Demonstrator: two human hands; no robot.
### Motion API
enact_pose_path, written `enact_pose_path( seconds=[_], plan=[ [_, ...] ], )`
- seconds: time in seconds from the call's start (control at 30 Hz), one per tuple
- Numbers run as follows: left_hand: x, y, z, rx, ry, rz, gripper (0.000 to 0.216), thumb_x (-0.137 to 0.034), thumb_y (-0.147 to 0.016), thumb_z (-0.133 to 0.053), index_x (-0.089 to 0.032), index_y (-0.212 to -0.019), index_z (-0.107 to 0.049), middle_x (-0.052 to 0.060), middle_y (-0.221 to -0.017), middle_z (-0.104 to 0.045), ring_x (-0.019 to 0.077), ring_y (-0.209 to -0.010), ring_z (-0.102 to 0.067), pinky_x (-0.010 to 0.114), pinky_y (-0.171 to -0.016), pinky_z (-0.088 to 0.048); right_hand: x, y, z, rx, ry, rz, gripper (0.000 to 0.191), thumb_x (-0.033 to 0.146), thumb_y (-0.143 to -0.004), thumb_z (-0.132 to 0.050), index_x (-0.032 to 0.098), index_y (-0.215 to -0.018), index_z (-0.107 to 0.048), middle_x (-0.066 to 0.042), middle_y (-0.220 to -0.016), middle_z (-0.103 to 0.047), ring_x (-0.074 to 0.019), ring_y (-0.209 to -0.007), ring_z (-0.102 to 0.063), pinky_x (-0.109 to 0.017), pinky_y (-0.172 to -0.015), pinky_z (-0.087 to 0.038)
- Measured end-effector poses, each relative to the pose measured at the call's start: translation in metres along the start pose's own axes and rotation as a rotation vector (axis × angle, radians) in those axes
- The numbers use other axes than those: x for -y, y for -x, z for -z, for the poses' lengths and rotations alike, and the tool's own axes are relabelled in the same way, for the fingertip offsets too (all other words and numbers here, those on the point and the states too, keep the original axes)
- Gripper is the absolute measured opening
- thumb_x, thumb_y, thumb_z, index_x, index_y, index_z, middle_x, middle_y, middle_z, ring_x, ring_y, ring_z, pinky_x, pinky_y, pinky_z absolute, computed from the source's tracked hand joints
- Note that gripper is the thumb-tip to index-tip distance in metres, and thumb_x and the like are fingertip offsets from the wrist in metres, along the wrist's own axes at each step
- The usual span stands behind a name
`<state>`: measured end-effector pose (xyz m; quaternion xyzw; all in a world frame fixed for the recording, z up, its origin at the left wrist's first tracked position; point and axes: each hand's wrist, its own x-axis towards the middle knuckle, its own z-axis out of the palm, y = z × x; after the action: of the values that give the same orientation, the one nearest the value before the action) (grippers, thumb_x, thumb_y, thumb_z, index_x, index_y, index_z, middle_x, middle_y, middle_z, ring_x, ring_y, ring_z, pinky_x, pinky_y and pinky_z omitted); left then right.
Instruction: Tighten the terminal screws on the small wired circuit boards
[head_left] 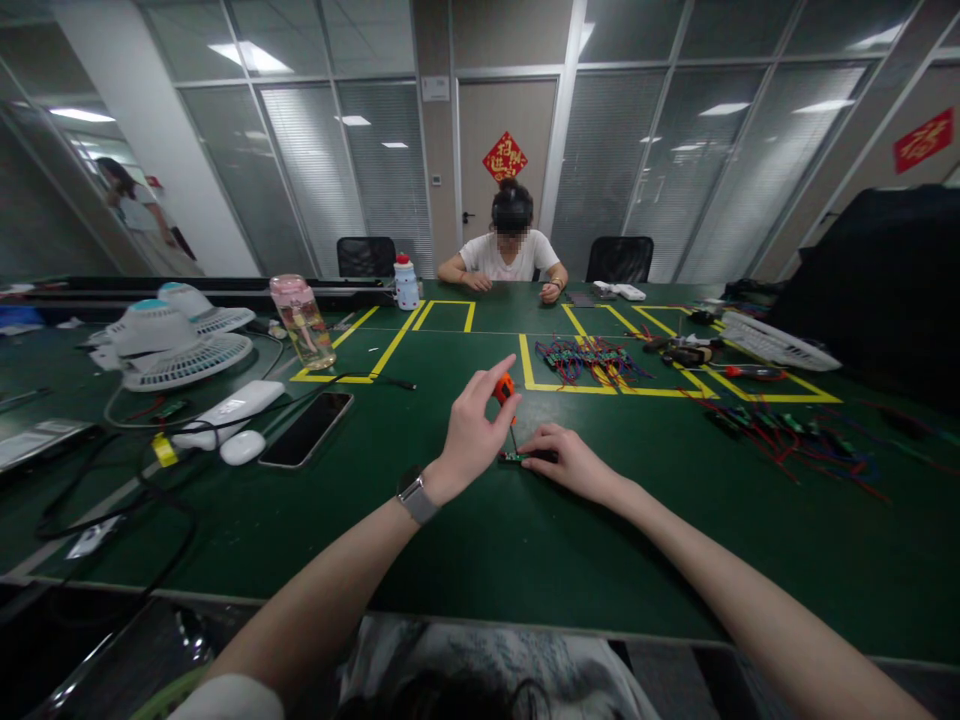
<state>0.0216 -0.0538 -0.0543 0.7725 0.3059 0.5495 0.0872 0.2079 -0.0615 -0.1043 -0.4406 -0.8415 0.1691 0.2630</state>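
Observation:
My left hand [480,418], with a watch on its wrist, is closed round the orange and black handle of a screwdriver [505,388]. The screwdriver stands nearly upright, its thin shaft running down to a small green circuit board [511,457] on the table. Its tip meets the board or ends just above it; I cannot tell which. My right hand [564,460] rests on the table with its fingers closed on the board's right end, and they hide part of it.
Wired circuit boards [592,360] lie inside yellow tape ahead, with more wired boards [787,435] at right. A phone [307,430], a white mouse [243,448], fans [180,345] and a pink-lidded bottle [304,325] stand left. A person [510,250] sits opposite.

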Motion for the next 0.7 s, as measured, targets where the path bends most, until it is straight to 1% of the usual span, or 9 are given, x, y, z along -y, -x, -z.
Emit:
enact_pose_path(
  seconds=[0.07, 0.1, 0.17, 0.27, 0.33, 0.43, 0.5, 0.63, 0.7],
  plan=[
    [0.0004, 0.0004, 0.0011, -0.041, -0.044, -0.038, 0.034, -0.025, -0.086, -0.060, -0.022, -0.119, -0.055, 0.002, -0.089, -0.057, 0.0138, -0.081, -0.055, 0.028, -0.078, -0.047, 0.0004, 0.0000, 0.0003, 0.005, 0.001, -0.004, 0.016, 0.024, -0.083, -0.065, 0.020, -0.095, -0.074, -0.007, -0.085, -0.064, -0.0201, -0.085, -0.057, -0.033, -0.080, -0.046],
    [0.0002, 0.0006, 0.0017, -0.048, -0.057, -0.050, 0.031, -0.026, -0.085, -0.061, -0.021, -0.116, -0.057, 0.002, -0.087, -0.055, 0.0139, -0.080, -0.054, 0.028, -0.076, -0.047, 0.0006, 0.0000, 0.0005, 0.005, 0.002, -0.004, 0.016, 0.024, -0.083, -0.065, 0.020, -0.095, -0.074, -0.006, -0.085, -0.064, -0.0200, -0.084, -0.057, -0.033, -0.079, -0.046],
    [-0.0007, 0.0007, 0.0026, -0.033, -0.049, -0.051, 0.031, -0.026, -0.090, -0.053, -0.021, -0.120, -0.055, 0.004, -0.094, -0.056, 0.0151, -0.086, -0.054, 0.029, -0.079, -0.047, 0.0009, -0.0001, 0.0007, 0.001, 0.002, -0.003, 0.016, 0.025, -0.083, -0.065, 0.020, -0.095, -0.074, -0.006, -0.085, -0.064, -0.0200, -0.084, -0.057, -0.033, -0.079, -0.046],
    [-0.0017, -0.0006, 0.0029, 0.007, 0.012, -0.022, 0.038, -0.020, -0.095, -0.039, -0.022, -0.133, -0.044, 0.007, -0.109, -0.056, 0.0157, -0.098, -0.055, 0.031, -0.086, -0.046, 0.0008, -0.0001, 0.0009, 0.001, 0.005, -0.004, 0.016, 0.024, -0.082, -0.065, 0.020, -0.095, -0.074, -0.006, -0.085, -0.065, -0.0202, -0.084, -0.057, -0.033, -0.080, -0.046],
    [-0.0014, -0.0018, 0.0031, -0.016, 0.017, -0.002, 0.037, -0.020, -0.094, -0.044, -0.022, -0.130, -0.046, 0.006, -0.104, -0.059, 0.0149, -0.093, -0.056, 0.030, -0.083, -0.047, 0.0002, 0.0001, 0.0008, 0.003, 0.006, -0.008, 0.016, 0.023, -0.082, -0.066, 0.021, -0.096, -0.074, -0.006, -0.085, -0.065, -0.0203, -0.085, -0.057, -0.033, -0.079, -0.046],
    [-0.0006, -0.0029, 0.0043, -0.072, -0.040, -0.005, 0.027, -0.026, -0.087, -0.059, -0.019, -0.113, -0.058, 0.003, -0.092, -0.058, 0.0147, -0.084, -0.055, 0.028, -0.078, -0.046, -0.0006, 0.0002, 0.0006, 0.003, 0.006, -0.001, 0.017, 0.023, -0.081, -0.066, 0.021, -0.096, -0.074, -0.006, -0.086, -0.065, -0.0208, -0.086, -0.058, -0.033, -0.080, -0.045],
    [-0.0006, -0.0026, 0.0051, -0.075, -0.056, -0.012, 0.023, -0.028, -0.086, -0.059, -0.019, -0.108, -0.060, 0.004, -0.092, -0.057, 0.0154, -0.085, -0.055, 0.029, -0.078, -0.046, -0.0007, 0.0001, 0.0007, 0.006, 0.008, 0.004, 0.017, 0.023, -0.081, -0.066, 0.021, -0.096, -0.074, -0.007, -0.086, -0.066, -0.0209, -0.086, -0.058, -0.034, -0.081, -0.045],
    [-0.0020, -0.0015, 0.0042, -0.001, 0.032, 0.012, 0.033, -0.020, -0.095, -0.040, -0.021, -0.127, -0.048, 0.007, -0.107, -0.059, 0.0158, -0.098, -0.056, 0.031, -0.086, -0.046, -0.0002, 0.0000, 0.0011, 0.005, 0.010, 0.012, 0.017, 0.022, -0.082, -0.065, 0.020, -0.096, -0.074, -0.007, -0.086, -0.066, -0.0209, -0.085, -0.058, -0.034, -0.080, -0.046],
    [-0.0025, -0.0017, 0.0036, 0.005, 0.057, 0.017, 0.034, -0.019, -0.095, -0.039, -0.021, -0.128, -0.046, 0.006, -0.106, -0.060, 0.0150, -0.096, -0.058, 0.030, -0.085, -0.046, -0.0001, 0.0001, 0.0012, 0.007, 0.005, 0.018, 0.017, 0.022, -0.082, -0.064, 0.020, -0.096, -0.073, -0.007, -0.086, -0.066, -0.0207, -0.085, -0.058, -0.034, -0.080, -0.046]
  ],
)
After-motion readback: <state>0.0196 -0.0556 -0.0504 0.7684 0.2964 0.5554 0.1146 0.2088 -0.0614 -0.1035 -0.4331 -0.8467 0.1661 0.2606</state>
